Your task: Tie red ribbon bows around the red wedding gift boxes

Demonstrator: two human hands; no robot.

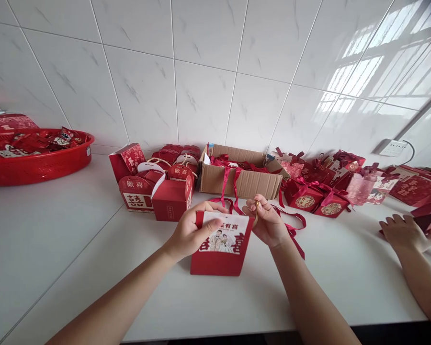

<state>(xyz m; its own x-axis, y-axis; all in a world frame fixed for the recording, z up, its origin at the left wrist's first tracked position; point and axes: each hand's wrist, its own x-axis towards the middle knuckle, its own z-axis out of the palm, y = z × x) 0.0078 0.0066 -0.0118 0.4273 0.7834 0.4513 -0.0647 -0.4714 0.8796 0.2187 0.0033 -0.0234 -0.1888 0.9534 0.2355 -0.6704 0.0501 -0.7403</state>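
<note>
A red gift box point(215, 264) with a white printed flap showing a couple stands upright near the table's front. My left hand point(197, 230) grips its top left part, thumb on the white flap and fingers behind. At the box's upper right, my right hand point(267, 223) pinches a thin gold cord point(257, 206) between thumb and fingertips. A small hole shows near the flap's top edge. The far end of the cord is hard to make out behind the box's corner.
Behind are a cardboard box point(240, 182) with red ribbons, red boxes with rope handles point(136, 191), and ribboned boxes point(330, 203). A red basket point(64, 165) of packets stands at left. Another person's hand point(404, 232) holds something at right.
</note>
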